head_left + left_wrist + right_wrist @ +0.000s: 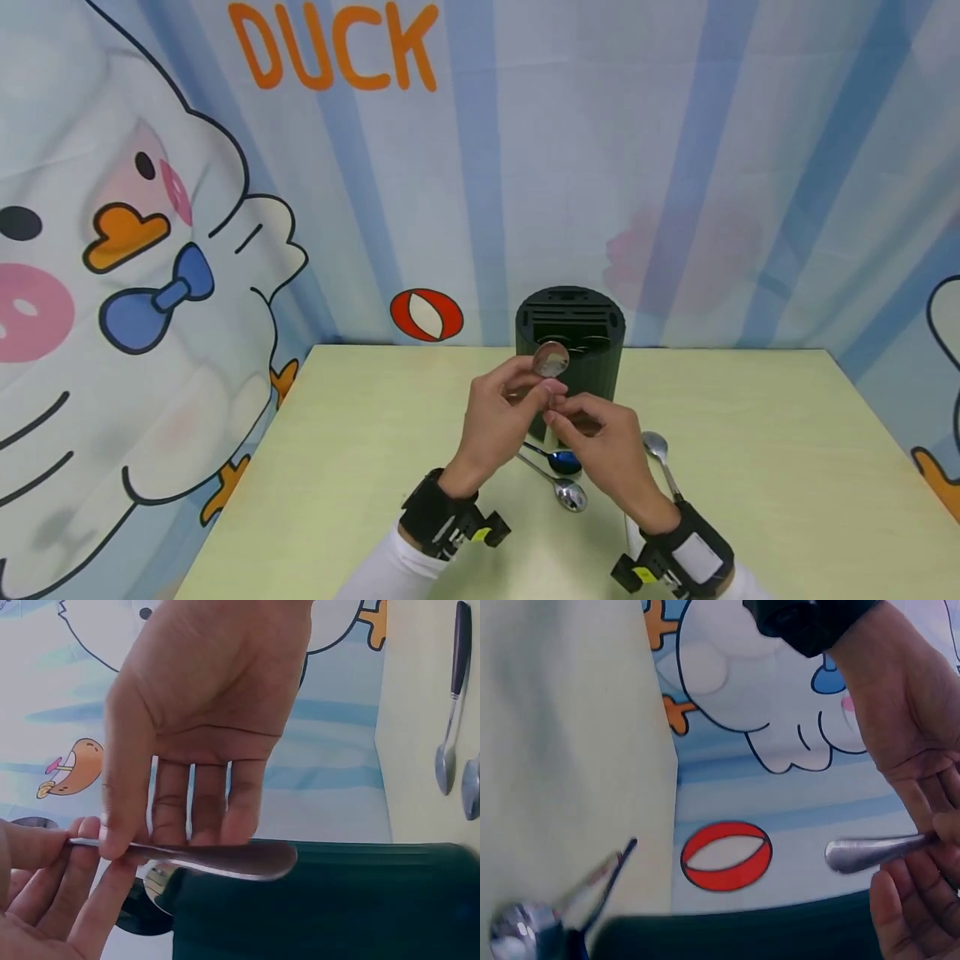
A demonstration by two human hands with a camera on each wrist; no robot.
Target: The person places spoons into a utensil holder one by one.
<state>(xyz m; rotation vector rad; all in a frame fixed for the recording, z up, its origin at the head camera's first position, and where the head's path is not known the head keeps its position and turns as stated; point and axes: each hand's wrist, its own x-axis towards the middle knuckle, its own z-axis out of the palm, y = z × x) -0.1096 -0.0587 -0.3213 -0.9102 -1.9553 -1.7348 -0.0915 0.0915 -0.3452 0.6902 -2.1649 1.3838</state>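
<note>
Both hands hold one metal spoon up in front of a dark green slotted holder. My left hand pinches it by the handle close below the bowl. Lower on the handle, the fingertips of my right hand grip its end. Seen edge-on in the left wrist view, the spoon points its bowl away from the pinching fingers. Beneath the hands, a blue spoon and a silver spoon lie on the table, their handles partly hidden by the left hand.
Another spoon lies beside the right hand, its dark handle running under the wrist. A white strip shows below the right forearm. The pale yellow table ends at a printed duck curtain. Wrist straps carry small cameras.
</note>
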